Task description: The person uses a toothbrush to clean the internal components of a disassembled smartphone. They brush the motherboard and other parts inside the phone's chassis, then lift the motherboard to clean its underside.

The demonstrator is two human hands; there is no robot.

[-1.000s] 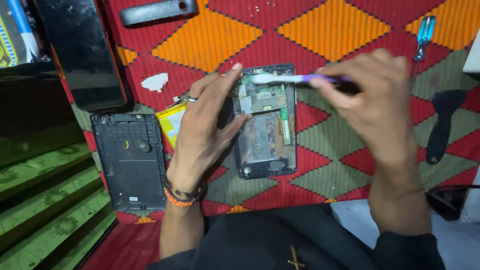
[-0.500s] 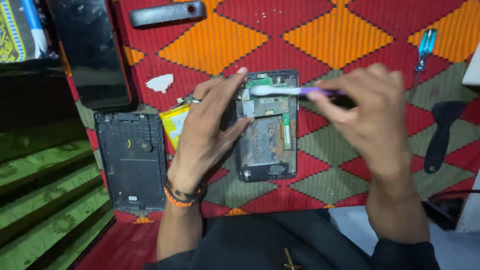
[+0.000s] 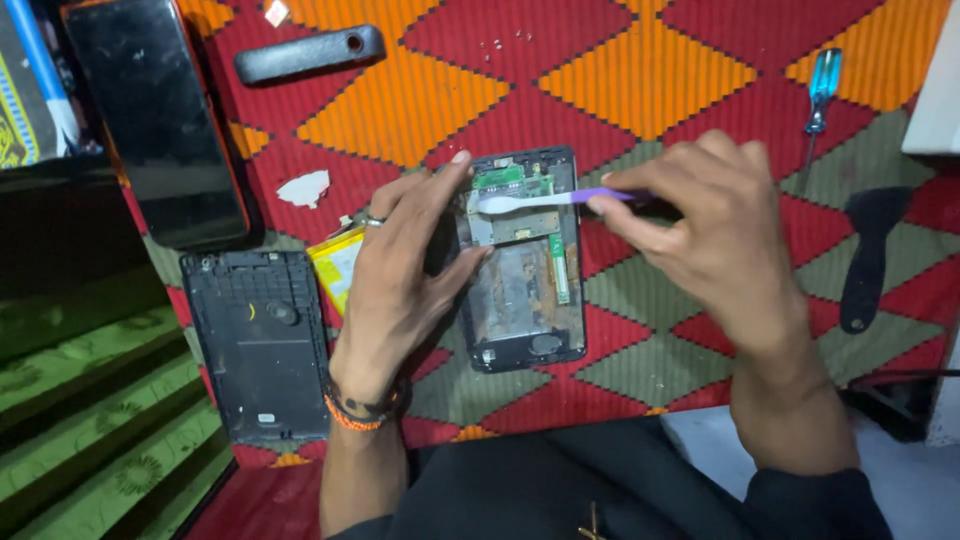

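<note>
An opened phone body (image 3: 525, 300) lies face down on a red, orange and green patterned cloth, its green circuit board showing at the top. My left hand (image 3: 400, 275) presses on the phone's left edge, fingers spread, a ring on one finger and bands at the wrist. My right hand (image 3: 700, 225) grips a toothbrush (image 3: 530, 202) with a purple handle; its white head rests on the circuit board near the phone's top.
A black back cover (image 3: 262, 345) lies left of the phone with a yellow battery (image 3: 338, 265) beside it. A dark tablet (image 3: 155, 120) sits at the upper left, a black handle-shaped part (image 3: 310, 52) above. A blue screwdriver (image 3: 820, 90) and a black tool (image 3: 870, 260) lie right.
The brush head has shifted slightly over the circuit board at the phone's top. My left hand stays pressed on the phone's left edge.
</note>
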